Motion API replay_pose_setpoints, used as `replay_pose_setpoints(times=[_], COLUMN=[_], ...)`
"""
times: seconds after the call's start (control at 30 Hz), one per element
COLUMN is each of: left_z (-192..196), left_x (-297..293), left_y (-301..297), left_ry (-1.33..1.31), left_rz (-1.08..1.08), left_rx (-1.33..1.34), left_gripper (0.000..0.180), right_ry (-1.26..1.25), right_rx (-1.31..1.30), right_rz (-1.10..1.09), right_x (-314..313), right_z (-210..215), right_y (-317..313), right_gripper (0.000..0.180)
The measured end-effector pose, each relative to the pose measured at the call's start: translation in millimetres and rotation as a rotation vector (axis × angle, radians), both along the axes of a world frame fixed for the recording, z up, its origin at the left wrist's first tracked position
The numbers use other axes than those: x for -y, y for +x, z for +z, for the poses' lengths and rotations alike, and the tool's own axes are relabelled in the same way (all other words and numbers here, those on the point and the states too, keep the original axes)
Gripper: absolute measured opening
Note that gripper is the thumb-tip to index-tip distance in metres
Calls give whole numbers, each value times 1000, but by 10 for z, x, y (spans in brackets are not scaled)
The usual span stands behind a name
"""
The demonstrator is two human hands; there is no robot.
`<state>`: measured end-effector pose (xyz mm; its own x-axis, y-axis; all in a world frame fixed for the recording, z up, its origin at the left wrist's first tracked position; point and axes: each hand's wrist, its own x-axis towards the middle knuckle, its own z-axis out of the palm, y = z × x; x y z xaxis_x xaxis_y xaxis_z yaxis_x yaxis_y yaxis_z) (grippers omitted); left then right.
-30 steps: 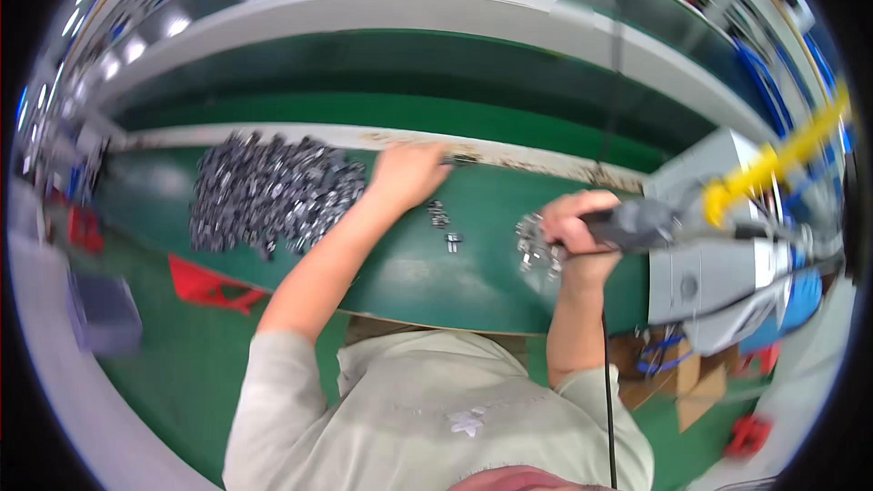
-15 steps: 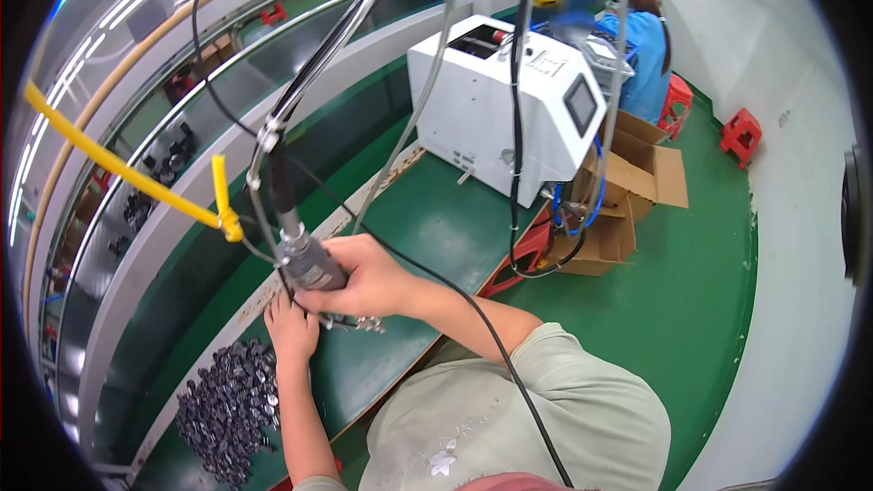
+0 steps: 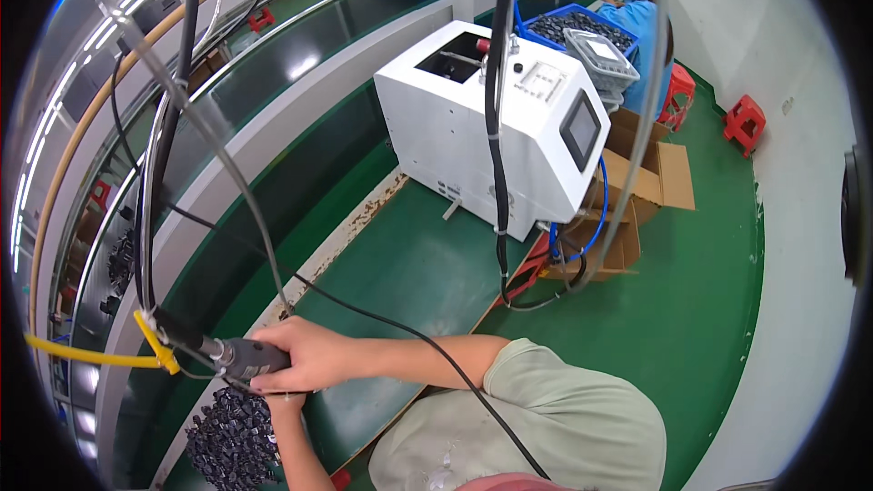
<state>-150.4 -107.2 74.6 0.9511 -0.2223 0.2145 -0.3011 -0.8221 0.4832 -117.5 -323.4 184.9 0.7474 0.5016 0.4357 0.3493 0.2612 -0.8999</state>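
My right hand [image 3: 305, 356] is wrapped around the grey body of a powered screwdriver [image 3: 245, 359], which hangs from dark cables and lies tilted in my grip. My left hand [image 3: 285, 403] is under the right hand and the tool. Its fingers are hidden there, so what they touch or hold cannot be seen. Beside my left wrist a heap of small black parts [image 3: 232, 441] covers the near left end of the green bench [image 3: 391, 255]. A yellow tube [image 3: 95, 356] is tied to the line just above the screwdriver.
A white machine [image 3: 482, 127] with a screen stands at the bench's far end, hoses and a black cable around it. Behind it are a blue tray [image 3: 568, 15] of black parts and a person in blue [image 3: 637, 23]. Open cardboard boxes [image 3: 668, 168] and red stools [image 3: 746, 125] are at right.
My right hand and the screwdriver have moved left and nearer, over my left hand, whose fingers are now covered. The hanging cables and yellow tube have swung left. The view has shifted slightly.
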Motion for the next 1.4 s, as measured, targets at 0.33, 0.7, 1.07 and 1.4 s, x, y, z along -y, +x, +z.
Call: replay_pose_setpoints(times=[0.33,0.7,1.07,1.4], left_z=[-147,-202,56,-283], left_x=[-415,42,-101,443], left_y=[-83,-106,158,280], left_ry=[-43,100,204,-68], left_rz=[258,-71,-115,-173], left_rx=[-14,6,-99,58], left_gripper=[59,31,32,35], right_ry=[-147,65,136,347], right_rx=[219,-124,-85,-18], right_rz=[-22,-81,-303,71], right_x=[-77,-173,93,144], right_z=[36,-69,-104,-315], right_y=[139,202,359,516], right_gripper=[33,22,25,23])
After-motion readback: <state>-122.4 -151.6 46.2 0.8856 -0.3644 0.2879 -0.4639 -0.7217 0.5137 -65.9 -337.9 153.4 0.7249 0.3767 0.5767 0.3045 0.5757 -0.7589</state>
